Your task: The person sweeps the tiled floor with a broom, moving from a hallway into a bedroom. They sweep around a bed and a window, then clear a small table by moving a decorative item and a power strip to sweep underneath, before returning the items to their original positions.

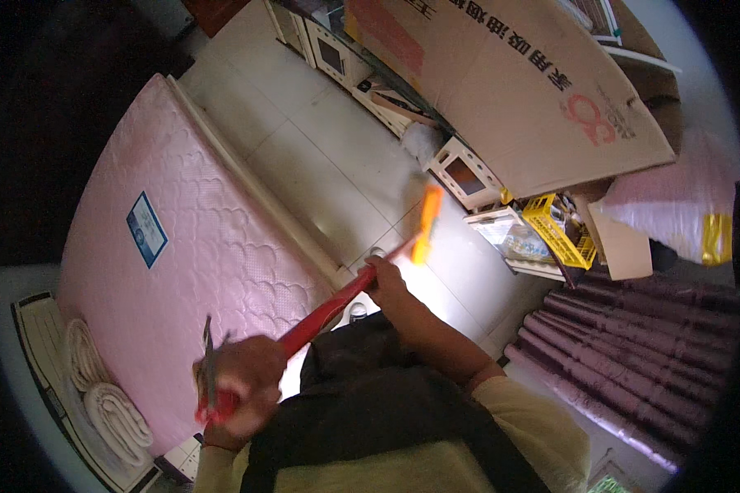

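My left hand (250, 370), blurred, grips what look like red-handled scissors (209, 360), their metal blades pointing away from me. From that same hand a long red handle (320, 317) runs up and to the right; the fist hides its near end. My right hand (382, 280) is closed around the handle farther along. Beyond it a thin shaft leads to an orange-and-yellow bar-shaped head (428, 225), blurred and above the tiled floor (320, 166). I cannot tell the exact kind of tool.
A pink quilted mattress (209, 259) bearing a label lies to the left, with rolled beige bedding (117, 419) beside it. At right stand a large cardboard box (530, 105), a yellow plastic basket (555, 228) and a low cabinet (465, 172). Purple curtain fabric (629, 351) is at lower right.
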`<state>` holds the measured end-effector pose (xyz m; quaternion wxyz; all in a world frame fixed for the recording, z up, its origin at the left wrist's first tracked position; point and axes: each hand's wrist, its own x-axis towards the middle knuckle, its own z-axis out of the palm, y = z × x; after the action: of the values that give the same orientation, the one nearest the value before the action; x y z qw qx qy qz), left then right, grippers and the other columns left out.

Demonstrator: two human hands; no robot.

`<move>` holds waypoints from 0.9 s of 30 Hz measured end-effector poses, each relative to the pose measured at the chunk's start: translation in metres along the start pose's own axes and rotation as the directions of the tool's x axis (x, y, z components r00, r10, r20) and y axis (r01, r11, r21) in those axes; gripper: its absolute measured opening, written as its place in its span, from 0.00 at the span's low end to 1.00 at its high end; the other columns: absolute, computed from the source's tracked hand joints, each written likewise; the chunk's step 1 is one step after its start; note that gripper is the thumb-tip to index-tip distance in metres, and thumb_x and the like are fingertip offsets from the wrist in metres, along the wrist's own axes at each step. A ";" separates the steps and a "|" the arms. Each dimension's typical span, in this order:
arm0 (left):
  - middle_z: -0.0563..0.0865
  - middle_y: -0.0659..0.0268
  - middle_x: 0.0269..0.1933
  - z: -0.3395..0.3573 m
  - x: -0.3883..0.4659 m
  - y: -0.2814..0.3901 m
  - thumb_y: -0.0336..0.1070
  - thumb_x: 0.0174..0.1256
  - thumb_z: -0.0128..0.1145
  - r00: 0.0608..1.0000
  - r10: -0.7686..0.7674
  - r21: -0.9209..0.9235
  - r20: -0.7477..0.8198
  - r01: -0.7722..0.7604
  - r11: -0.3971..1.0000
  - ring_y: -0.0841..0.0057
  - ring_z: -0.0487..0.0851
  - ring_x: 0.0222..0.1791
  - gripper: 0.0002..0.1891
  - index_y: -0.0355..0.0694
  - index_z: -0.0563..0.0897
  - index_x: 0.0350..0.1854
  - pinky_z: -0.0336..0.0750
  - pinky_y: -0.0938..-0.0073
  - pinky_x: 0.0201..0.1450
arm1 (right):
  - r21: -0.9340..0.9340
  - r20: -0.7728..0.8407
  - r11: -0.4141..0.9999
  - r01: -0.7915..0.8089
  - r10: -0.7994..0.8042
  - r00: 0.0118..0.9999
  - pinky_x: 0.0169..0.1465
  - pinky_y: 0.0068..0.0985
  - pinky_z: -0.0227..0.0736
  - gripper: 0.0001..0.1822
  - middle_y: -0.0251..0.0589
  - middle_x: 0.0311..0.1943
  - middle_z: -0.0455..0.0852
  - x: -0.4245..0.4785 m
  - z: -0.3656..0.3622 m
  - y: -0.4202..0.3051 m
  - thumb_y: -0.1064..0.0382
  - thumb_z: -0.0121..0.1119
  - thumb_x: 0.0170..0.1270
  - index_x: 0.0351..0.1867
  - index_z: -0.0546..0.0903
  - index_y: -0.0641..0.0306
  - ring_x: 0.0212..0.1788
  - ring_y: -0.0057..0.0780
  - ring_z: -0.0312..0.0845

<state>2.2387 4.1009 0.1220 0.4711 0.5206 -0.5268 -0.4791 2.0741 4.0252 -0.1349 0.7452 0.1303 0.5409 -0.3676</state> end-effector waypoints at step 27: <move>0.59 0.73 0.12 -0.048 0.152 0.011 0.31 0.55 0.42 0.703 0.237 -0.168 -0.670 -0.455 0.875 0.85 0.57 0.14 0.11 0.44 0.63 0.15 0.59 0.81 0.25 | -0.363 0.275 0.916 -0.171 0.280 0.920 0.21 0.29 0.70 0.06 0.38 0.18 0.70 0.118 0.200 -0.027 0.63 0.48 0.51 0.22 0.66 0.61 0.20 0.31 0.69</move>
<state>2.2835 3.9486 0.1368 0.7803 0.4564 -0.3418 -0.2570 2.2150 3.8400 -0.1592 0.8722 0.0036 0.4475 -0.1977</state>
